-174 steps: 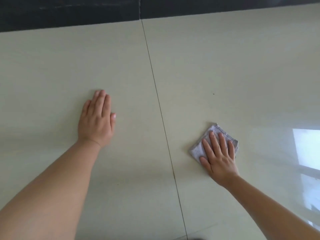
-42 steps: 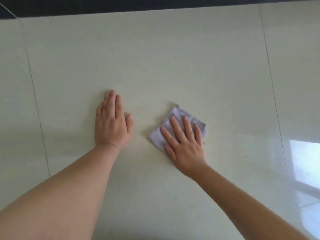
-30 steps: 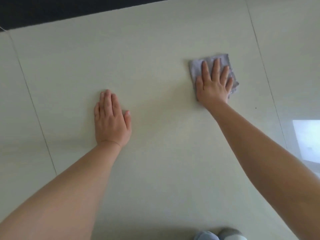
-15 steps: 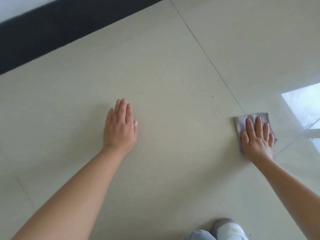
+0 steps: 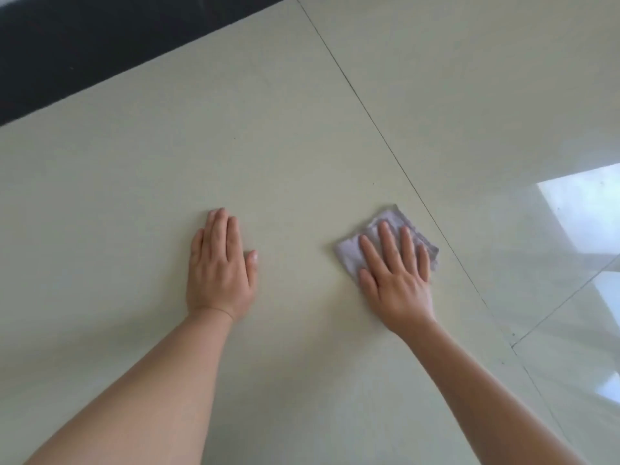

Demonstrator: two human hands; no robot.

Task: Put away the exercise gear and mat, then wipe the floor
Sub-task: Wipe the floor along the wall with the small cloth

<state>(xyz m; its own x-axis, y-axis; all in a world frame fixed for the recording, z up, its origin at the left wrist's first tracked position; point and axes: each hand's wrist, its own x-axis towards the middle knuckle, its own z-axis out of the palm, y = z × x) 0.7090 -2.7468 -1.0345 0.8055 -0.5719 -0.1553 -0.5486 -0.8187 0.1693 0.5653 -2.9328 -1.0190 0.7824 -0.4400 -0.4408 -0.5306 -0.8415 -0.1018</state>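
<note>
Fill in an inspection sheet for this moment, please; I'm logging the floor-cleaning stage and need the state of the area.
Surface: glossy pale tile floor, dark grout lines, bright window reflection at right.
Job's things: small grey cloth, folded, flat on the floor just left of a grout line; no exercise gear or mat in view.
Clutter: nothing seen beyond a few tiny dark specks.
Grippers: left hand flat on the bare tile, fingers straight, apparently bracing; right hand pressing flat on the cloth, fingers spread.
Cables: nothing seen.
Surroundings: black band along the far edge of the floor, top left.
</note>
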